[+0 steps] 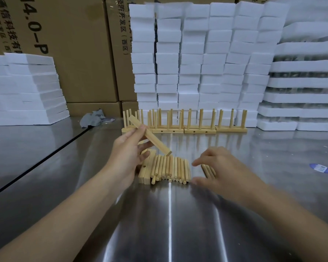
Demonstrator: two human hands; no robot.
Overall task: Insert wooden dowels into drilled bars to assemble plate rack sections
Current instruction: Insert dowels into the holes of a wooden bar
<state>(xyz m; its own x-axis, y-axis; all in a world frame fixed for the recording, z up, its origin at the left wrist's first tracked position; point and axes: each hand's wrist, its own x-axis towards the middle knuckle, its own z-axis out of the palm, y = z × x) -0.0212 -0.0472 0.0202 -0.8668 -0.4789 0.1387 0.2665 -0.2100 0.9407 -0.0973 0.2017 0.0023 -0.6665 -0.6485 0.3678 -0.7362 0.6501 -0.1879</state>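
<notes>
My left hand (128, 148) grips a pale wooden bar (155, 139), lifted and tilted above the table. Below it lies a pile of wooden dowels (169, 170), side by side on the steel table (169, 214). Left of the pile rest drilled bars (145, 171), one showing a hole. My right hand (222, 168) hovers blurred just right of the pile, fingers spread over a few dowels (208, 170); whether it holds them is unclear. Several finished rack sections (184, 121) stand upright in a row at the back.
Stacks of white foam blocks (203, 59) rise behind the racks and at the left (25, 89). Cardboard boxes (68, 48) fill the back wall. A grey rag (92, 117) lies at the back left. A blue-white label (320, 168) sits on the table at right.
</notes>
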